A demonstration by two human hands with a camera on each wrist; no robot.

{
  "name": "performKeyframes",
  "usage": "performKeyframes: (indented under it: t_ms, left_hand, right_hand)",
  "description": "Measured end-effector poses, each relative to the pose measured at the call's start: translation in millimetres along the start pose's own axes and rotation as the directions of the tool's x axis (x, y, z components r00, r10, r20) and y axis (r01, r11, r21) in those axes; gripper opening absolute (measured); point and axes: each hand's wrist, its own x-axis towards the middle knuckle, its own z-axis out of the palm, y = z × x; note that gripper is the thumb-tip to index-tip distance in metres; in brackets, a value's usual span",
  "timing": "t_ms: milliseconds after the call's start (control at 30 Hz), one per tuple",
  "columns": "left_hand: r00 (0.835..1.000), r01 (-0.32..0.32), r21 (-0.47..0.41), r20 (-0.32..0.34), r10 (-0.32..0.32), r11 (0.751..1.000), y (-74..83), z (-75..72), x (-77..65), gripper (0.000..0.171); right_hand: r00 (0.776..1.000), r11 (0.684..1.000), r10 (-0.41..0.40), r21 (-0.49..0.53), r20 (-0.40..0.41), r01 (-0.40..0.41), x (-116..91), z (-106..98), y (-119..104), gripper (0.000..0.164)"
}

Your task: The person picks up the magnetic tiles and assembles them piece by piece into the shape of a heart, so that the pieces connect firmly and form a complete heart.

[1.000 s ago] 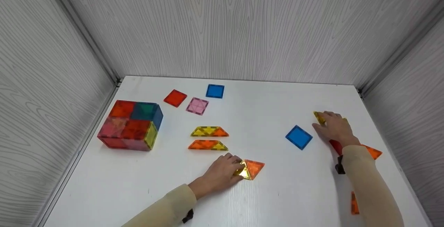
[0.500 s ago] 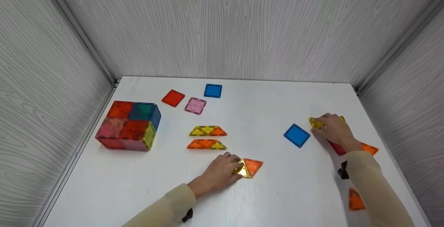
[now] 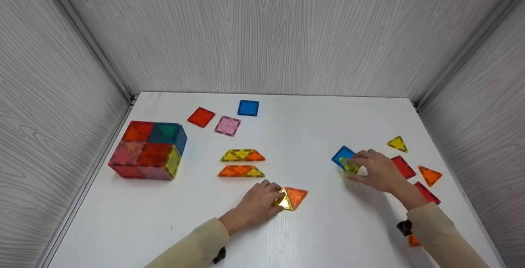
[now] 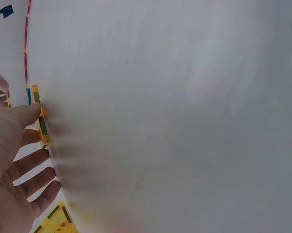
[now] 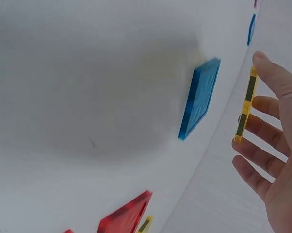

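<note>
My left hand [image 3: 256, 203] pinches a yellow triangular magnetic tile [image 3: 286, 203] lying on the white table. An orange triangular tile [image 3: 296, 197] lies edge to edge with it on the right. Raised off the table, my right hand [image 3: 379, 170] grips another yellow triangular tile [image 5: 247, 104] between thumb and fingers. In the head view that tile overlaps a blue square tile [image 3: 342, 154]; the right wrist view has them apart. Just beyond the left hand lie two yellow-and-orange trapezoids, one upper [image 3: 243, 155] and one lower [image 3: 241, 171].
A block built of coloured tiles [image 3: 156, 155] stands at the left. Red [image 3: 201, 117], pink [image 3: 227, 126] and blue [image 3: 248, 107] squares lie behind. To the right are a yellow triangle [image 3: 398, 144], red tiles [image 3: 404, 166] and an orange triangle [image 3: 430, 175].
My right hand has picked up a yellow triangle at the right and carried it leftward, over towards the blue square. The left hand keeps its place on its tile.
</note>
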Motion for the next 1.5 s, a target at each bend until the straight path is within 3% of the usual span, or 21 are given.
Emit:
performKeyframes:
  t_ms: [233,533,767,967,1233,1500]
  left_hand:
    - [1.000,0.002,-0.010,-0.006,-0.002,1.000,-1.2,-1.6,-0.4,0.034]
    - [1.000,0.007,-0.010,-0.005,-0.007,1.000,0.3,-0.1,-0.3,0.035]
    - [1.000,0.007,0.010,-0.015,-0.006,1.000,1.2,1.4,-0.7,0.033]
    - [1.000,0.011,0.036,-0.024,-0.010,0.999,4.0,0.0,0.7,0.033]
    - [1.000,0.026,0.042,-0.019,-0.025,0.999,6.6,0.1,0.2,0.036]
    - [0.998,0.040,0.046,-0.045,-0.038,0.998,10.3,3.1,0.2,0.033]
  right_hand:
    - [0.997,1.000,-0.016,-0.010,0.070,0.017,-10.8,19.9,-39.4,0.053]
    - [0.989,0.998,-0.049,-0.022,0.138,0.053,-15.5,39.1,-63.8,0.053]
    - [0.983,1.000,0.004,0.005,0.181,-0.005,-18.2,45.6,-83.2,0.058]
    - [0.981,0.992,0.066,0.092,0.180,-0.083,-15.3,48.4,-103.8,0.055]
    - [0.954,0.950,0.085,0.264,0.287,-0.165,-14.5,47.8,-120.9,0.062]
    - [0.971,0.946,0.082,0.288,0.225,-0.147,-7.9,54.5,-133.6,0.057]
